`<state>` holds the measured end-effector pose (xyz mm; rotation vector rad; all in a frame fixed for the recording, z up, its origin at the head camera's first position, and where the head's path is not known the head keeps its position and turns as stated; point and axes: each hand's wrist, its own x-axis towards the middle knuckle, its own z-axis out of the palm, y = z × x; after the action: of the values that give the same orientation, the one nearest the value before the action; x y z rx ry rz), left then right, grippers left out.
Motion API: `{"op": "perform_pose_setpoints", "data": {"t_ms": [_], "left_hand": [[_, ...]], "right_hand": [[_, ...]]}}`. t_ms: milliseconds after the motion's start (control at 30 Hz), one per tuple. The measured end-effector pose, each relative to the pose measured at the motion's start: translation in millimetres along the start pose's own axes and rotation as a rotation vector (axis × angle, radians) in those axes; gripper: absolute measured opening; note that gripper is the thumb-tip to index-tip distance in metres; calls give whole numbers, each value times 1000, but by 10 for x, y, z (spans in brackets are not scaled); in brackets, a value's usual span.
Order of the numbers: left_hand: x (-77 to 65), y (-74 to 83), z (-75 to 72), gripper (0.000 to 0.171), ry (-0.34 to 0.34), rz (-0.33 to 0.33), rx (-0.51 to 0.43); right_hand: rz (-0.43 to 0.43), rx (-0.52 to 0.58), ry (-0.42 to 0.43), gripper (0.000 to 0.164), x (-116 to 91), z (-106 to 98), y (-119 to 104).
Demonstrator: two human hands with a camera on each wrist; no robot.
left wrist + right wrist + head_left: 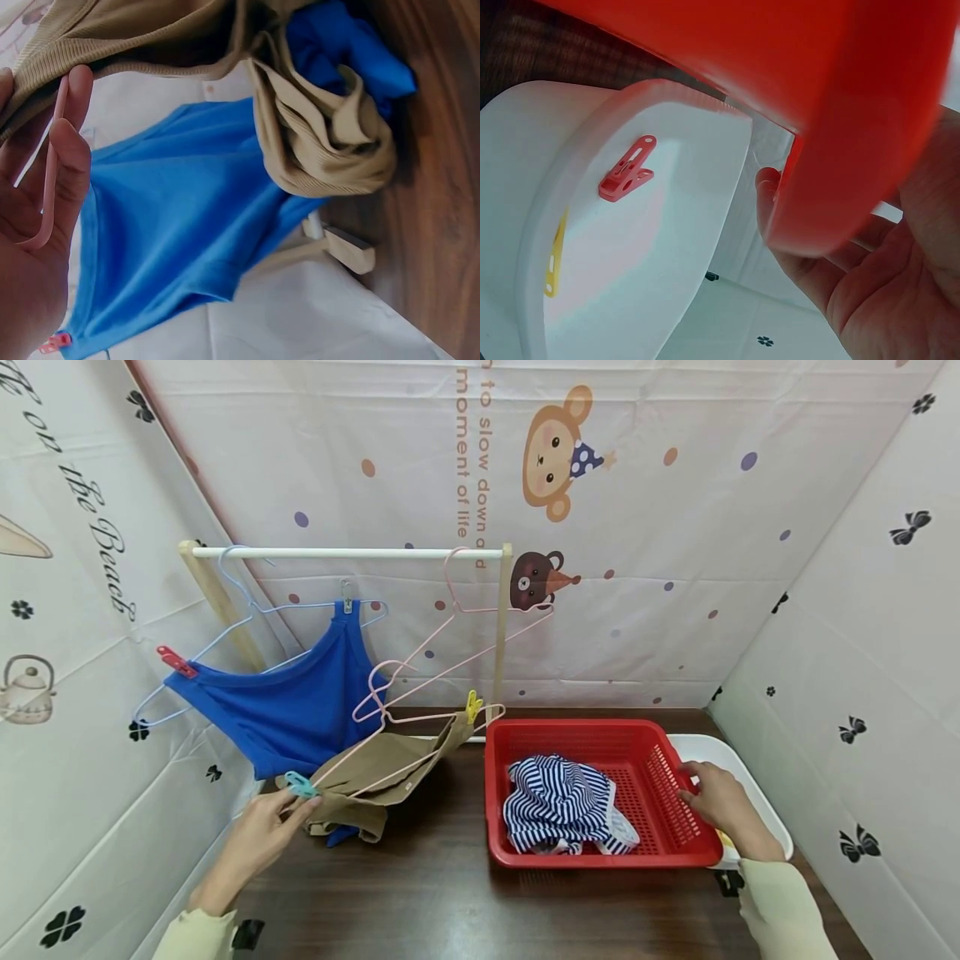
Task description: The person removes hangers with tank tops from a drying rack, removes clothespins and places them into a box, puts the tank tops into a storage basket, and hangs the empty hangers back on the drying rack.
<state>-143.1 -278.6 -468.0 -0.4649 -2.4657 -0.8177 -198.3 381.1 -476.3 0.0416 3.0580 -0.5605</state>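
Tan ribbed-cloth garment (382, 768) on pink wire hanger (420, 719): corner pinched by left hand (262, 827), red plastic basket (592, 861) gripped by right hand (716, 797); slippage could be caused by a loosely seated turquoise plastic clip (302, 785).

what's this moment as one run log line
left hand: holds pink hanger; tan garment: clipped on it; right hand: grips red basket; striped garment: inside basket

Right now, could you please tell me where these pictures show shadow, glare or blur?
Head view: mostly even light, with a soft shadow under the front of the red basket and a pale sheen on the brown table; right wrist view: the basket's near rim is blurred, the red clip clearer; left wrist view: dimmer, but the ribs of the brown cloth show.
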Motion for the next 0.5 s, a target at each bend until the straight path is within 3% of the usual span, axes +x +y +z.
{"op": "perform_pose_setpoints", "data": {"t_ms": [300, 500], "left_hand": [[221, 146, 30, 25, -8, 87, -51], [401, 283, 42, 23, -35, 123, -134]], "right_hand": [[-2, 10, 1, 49, -6, -18, -8], [-4, -7, -1, 48, 6, -7, 0]]}}
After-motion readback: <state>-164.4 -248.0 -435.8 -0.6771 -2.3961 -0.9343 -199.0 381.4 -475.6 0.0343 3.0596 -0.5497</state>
